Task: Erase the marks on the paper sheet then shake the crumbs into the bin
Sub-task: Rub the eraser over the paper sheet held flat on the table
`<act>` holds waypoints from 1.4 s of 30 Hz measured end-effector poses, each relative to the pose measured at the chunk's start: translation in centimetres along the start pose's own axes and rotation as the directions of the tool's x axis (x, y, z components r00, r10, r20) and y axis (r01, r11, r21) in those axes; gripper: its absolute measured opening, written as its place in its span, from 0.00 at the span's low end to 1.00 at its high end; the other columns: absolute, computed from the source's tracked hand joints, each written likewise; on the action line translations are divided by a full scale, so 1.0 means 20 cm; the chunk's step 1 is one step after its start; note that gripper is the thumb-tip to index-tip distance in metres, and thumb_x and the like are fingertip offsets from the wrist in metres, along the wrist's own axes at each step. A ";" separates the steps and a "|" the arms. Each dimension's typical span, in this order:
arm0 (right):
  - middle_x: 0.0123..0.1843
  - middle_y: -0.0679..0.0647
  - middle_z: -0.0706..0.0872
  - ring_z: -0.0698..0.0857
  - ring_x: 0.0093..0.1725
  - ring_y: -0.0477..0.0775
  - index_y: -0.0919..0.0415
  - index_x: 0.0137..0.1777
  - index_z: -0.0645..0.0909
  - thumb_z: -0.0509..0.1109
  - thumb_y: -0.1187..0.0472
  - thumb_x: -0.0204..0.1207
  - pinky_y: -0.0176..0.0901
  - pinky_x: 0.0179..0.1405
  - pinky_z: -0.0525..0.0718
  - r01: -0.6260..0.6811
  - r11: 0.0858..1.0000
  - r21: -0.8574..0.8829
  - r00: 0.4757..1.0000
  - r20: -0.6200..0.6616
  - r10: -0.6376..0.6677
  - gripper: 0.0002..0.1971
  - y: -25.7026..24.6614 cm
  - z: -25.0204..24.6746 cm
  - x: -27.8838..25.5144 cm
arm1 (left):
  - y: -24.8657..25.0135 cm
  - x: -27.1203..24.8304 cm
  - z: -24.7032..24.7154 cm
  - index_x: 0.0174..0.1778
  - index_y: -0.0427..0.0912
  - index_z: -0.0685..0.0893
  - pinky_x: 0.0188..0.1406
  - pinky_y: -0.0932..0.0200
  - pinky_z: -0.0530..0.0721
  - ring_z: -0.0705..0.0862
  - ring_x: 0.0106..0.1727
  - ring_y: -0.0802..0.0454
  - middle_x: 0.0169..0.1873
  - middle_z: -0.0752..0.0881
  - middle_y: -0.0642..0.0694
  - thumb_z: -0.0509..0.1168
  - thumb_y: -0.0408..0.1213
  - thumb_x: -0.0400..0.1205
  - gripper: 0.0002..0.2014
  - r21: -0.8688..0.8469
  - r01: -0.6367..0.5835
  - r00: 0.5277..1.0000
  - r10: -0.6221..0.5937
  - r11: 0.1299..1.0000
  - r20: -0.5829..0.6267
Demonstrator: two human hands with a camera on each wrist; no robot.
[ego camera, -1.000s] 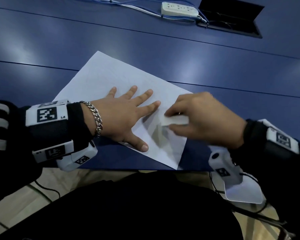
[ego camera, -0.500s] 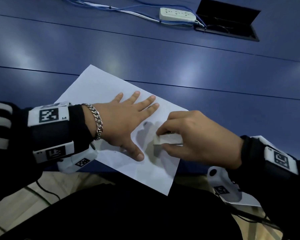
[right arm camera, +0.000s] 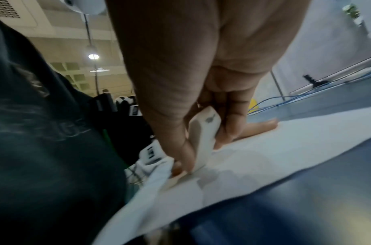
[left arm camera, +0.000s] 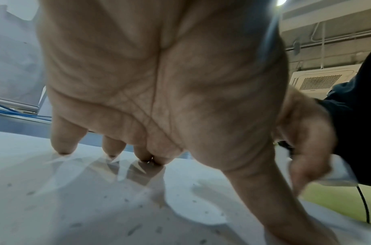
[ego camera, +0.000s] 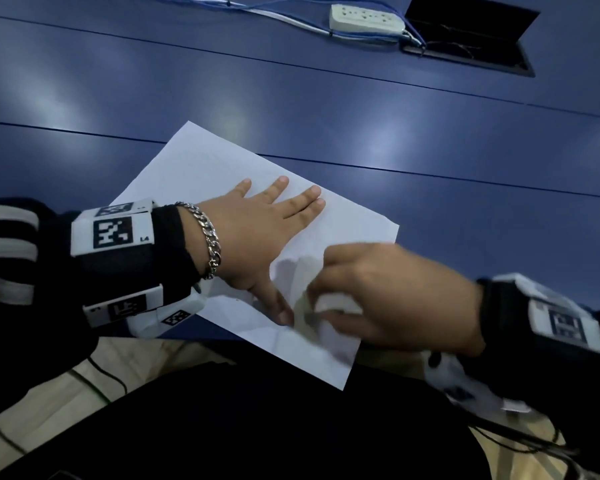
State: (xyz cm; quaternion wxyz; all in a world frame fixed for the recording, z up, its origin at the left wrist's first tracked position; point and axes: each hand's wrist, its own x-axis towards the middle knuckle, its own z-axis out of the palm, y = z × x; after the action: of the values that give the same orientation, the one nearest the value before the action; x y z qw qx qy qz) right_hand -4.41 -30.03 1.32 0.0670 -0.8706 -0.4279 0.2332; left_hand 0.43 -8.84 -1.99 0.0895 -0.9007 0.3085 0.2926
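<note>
In the head view, the left hand (ego camera: 257,237) lies flat on the one paper sheet (ego camera: 201,168) in the middle of the frame, its four fingers straight and spread and its thumb stretched toward the lower right. The right hand (ego camera: 395,296) at the right is blurry; its thumb and fingers pinch one white eraser (ego camera: 336,303) whose end meets the sheet just beside the left thumb. The sheet lies at a slant on the blue table (ego camera: 361,116), and its lower right corner sticks out past the table's near edge. Above the sheet the table has lots of open room, up to one power strip (ego camera: 366,17) at the top. In the left wrist view, the left hand (left arm camera: 159,74) fills the top of the frame, four fingertips (left arm camera: 64,149) pressing down on the sheet (left arm camera: 54,207), which has many tiny dark crumbs on it. In the right wrist view, the right hand (right arm camera: 180,74) grips the eraser (right arm camera: 203,137) between thumb and fingers, and its lower end touches the sheet (right arm camera: 274,149) near the sheet's left edge.
</note>
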 end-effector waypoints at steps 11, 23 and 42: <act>0.46 0.47 0.80 0.83 0.47 0.53 0.50 0.54 0.87 0.68 0.44 0.79 0.51 0.47 0.83 -0.047 0.999 0.002 0.997 -0.058 0.047 0.13 0.02 -0.01 0.02 | 0.00 0.00 0.00 0.88 0.50 0.22 0.89 0.30 0.48 0.30 0.91 0.40 0.87 0.23 0.57 0.63 0.90 0.55 0.80 0.019 0.003 1.000 -0.002 1.000 -0.013; 0.44 0.45 0.78 0.83 0.45 0.55 0.51 0.50 0.86 0.68 0.43 0.78 0.51 0.46 0.83 -0.102 0.995 -0.009 0.984 -0.145 0.100 0.13 0.08 0.00 0.05 | 0.00 0.00 0.00 0.87 0.51 0.21 0.90 0.29 0.45 0.28 0.90 0.42 0.86 0.21 0.58 0.65 0.89 0.57 0.80 0.003 0.006 1.000 -0.006 1.000 0.002; 0.47 0.45 0.85 0.84 0.49 0.50 0.51 0.57 0.89 0.72 0.44 0.76 0.52 0.52 0.83 -0.361 0.932 0.027 0.876 -0.332 0.349 0.15 0.28 -0.06 0.05 | -0.10 0.07 -0.04 0.86 0.63 0.22 0.86 0.33 0.30 0.25 0.89 0.45 0.85 0.22 0.65 0.72 0.84 0.58 0.78 -0.052 -0.103 0.994 0.104 0.993 0.018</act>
State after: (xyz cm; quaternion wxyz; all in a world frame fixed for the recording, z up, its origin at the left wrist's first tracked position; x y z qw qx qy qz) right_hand 0.72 -32.72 0.22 0.0786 -0.9620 -0.2476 0.0843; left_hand 2.93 -8.18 -2.14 0.0546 -0.8823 0.3464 0.3139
